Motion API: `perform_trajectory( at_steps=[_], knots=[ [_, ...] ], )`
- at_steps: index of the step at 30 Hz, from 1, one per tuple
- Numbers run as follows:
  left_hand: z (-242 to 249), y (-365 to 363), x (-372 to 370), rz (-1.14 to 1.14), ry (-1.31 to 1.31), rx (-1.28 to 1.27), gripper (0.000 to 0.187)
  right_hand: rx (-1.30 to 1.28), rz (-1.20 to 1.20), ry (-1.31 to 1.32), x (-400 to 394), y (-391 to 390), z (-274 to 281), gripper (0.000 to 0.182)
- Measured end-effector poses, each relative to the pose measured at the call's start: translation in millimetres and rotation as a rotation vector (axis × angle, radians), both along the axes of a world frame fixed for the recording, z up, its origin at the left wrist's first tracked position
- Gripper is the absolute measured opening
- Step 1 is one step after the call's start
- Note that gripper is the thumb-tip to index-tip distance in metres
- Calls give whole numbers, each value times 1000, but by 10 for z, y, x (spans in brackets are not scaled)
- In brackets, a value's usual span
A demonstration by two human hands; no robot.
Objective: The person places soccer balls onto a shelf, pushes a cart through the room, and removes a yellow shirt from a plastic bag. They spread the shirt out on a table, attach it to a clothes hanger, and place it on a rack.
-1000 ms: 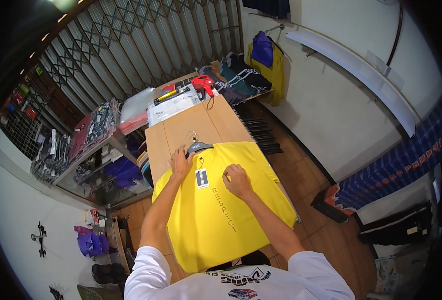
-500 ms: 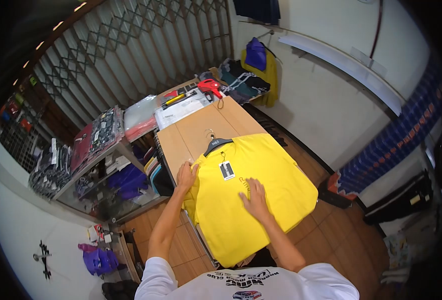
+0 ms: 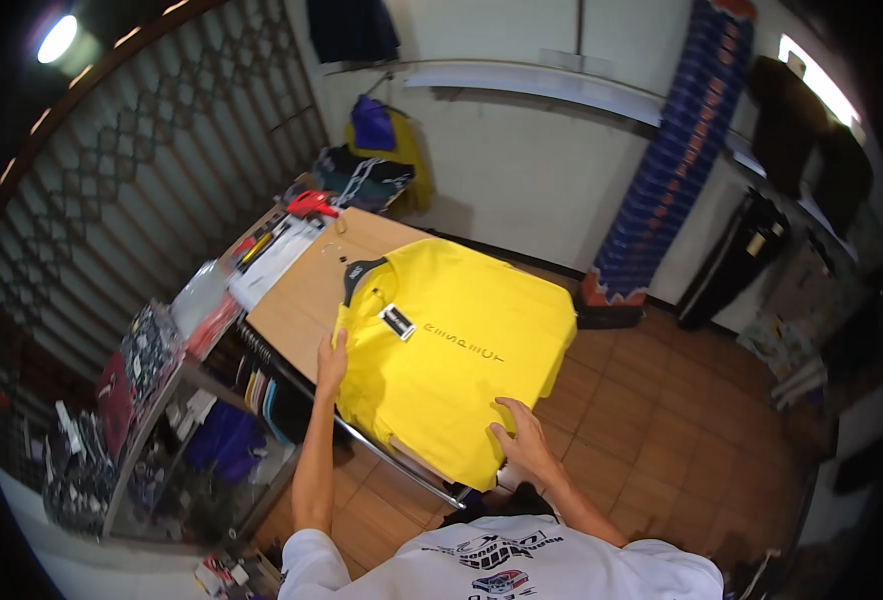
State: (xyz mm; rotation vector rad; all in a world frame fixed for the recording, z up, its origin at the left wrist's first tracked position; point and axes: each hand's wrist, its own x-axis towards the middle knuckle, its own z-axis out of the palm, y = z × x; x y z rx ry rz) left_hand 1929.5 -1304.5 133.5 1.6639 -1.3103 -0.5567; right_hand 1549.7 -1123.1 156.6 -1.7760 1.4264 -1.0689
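A yellow shirt [image 3: 472,300] with the word RESPECT printed on its chest lies spread over a wooden table [image 3: 292,310]. A dark hanger [image 3: 360,275] sits in its neck, and a black and white tag [image 3: 398,322] hangs from the collar. My left hand [image 3: 332,362] is at the shirt's left edge near the shoulder, its fingers close together against the fabric; whether they pinch it is hard to make out. Over the lower right part of the shirt, near its hem, my right hand [image 3: 524,438] has thumb and fingers apart.
A red tape dispenser [image 3: 312,204] and papers [image 3: 270,270] lie at the table's far end. Left of the table stands a glass case [image 3: 152,450] with packed clothes on top. A blue patterned roll [image 3: 662,160] leans on the wall; dark trousers [image 3: 737,255] hang to its right.
The view has swung right. My right hand has moved from the chest print down towards the hem, uncovering the word. My left hand stays by the shirt's left edge.
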Motion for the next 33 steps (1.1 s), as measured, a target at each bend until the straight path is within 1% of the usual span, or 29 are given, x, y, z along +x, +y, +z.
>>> perform_trajectory(
  at_steps=[1, 4, 6, 8, 9, 10, 12, 13, 17, 18, 19, 20, 22, 23, 24, 26, 29, 30, 33],
  knots=[
    [205, 99, -94, -37, 110, 13, 48, 5, -46, -9, -42, 77, 26, 45],
    [377, 136, -121, -110, 136, -43, 43, 10, -179, -12, -148, 347, 9, 42],
    [517, 172, -186, -198, 117, -70, 43, 10, -241, -36, -212, 558, -43, 42],
    [657, 262, -310, -62, -27, -171, 43, 12, -300, -61, -258, 796, -134, 41],
    [807, 351, -384, -94, -17, -144, 47, 17, -330, -46, -271, 920, -178, 42],
    [786, 329, -422, -122, -19, -147, 47, 24, -360, -32, -280, 1042, -222, 42],
    [708, 288, -464, -27, -28, -289, 51, 27, -419, -46, -262, 1297, -290, 42],
    [1130, 542, -561, -207, 92, -31, 79, 33, -450, -57, -236, 1442, -316, 42],
    [1310, 754, -785, -299, 101, -69, 78, 47, -568, -109, -89, 1997, -395, 42],
    [1380, 864, -924, -296, 121, -174, 58, 52, -588, -116, -48, 2140, -397, 42],
    [1439, 961, -1021, -293, 143, -279, 42, 47, -612, -130, 6, 2290, -401, 42],
    [1488, 1021, -1083, -316, 139, -273, 42, 41, -639, -146, 55, 2447, -416, 42],
    [1604, 1131, -1276, -468, 225, -316, 37, 48, -689, -168, 95, 2768, -478, 41],
    [1625, 1203, -1236, -503, 228, -312, 37, 47, -724, -179, 270, 2958, -551, 40],
    [1703, 1281, -1346, -536, 232, -299, 36, 50, -751, -185, 285, 3133, -552, 40],
    [1861, 1511, -1553, -591, 241, -280, 36, 121, -811, -333, 379, 3466, -558, 38],
    [2074, 1966, -1844, -743, 472, -284, 31, 140, -881, -389, 519, 3919, -666, 37],
    [2106, 2069, -1897, -760, 469, -281, 31, 137, -896, -396, 569, 4040, -712, 37],
    [2222, 2364, -2127, -910, 535, -199, 27, 140, -991, -433, 581, 4298, -769, 37]
  ],
)
